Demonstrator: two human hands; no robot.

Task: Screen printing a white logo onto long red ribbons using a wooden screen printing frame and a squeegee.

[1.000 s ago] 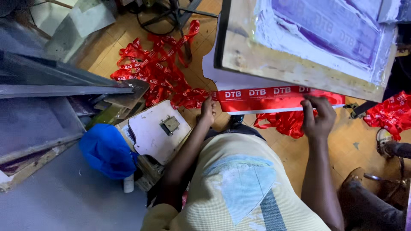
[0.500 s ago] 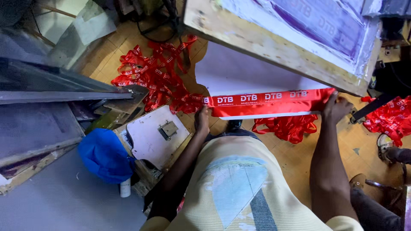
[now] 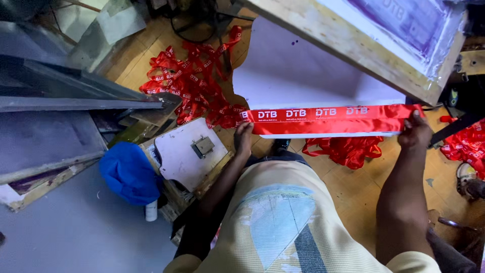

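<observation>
A red printed ribbon (image 3: 328, 119) lies stretched flat along the front edge of a white printing board (image 3: 303, 76). My left hand (image 3: 244, 137) pinches its left end, and my right hand (image 3: 415, 132) presses down its right end. Above the board a wooden-framed printing screen (image 3: 384, 40) is tilted up, clear of the ribbon. From the left end the ribbon runs into a heap of printed red ribbon (image 3: 194, 81) on the wooden floor. More red ribbon (image 3: 346, 149) hangs below the board's front edge.
A blue cloth (image 3: 129, 172) lies at left beside a small white board with a metal hinge (image 3: 189, 154). Grey panels and frames (image 3: 60, 111) lean at far left. Another red ribbon pile (image 3: 467, 144) sits at the right edge.
The screen frame has swung up and away from the board. My right hand has slid to the right, pulling the ribbon out longer across the board; my left hand stayed at the left end.
</observation>
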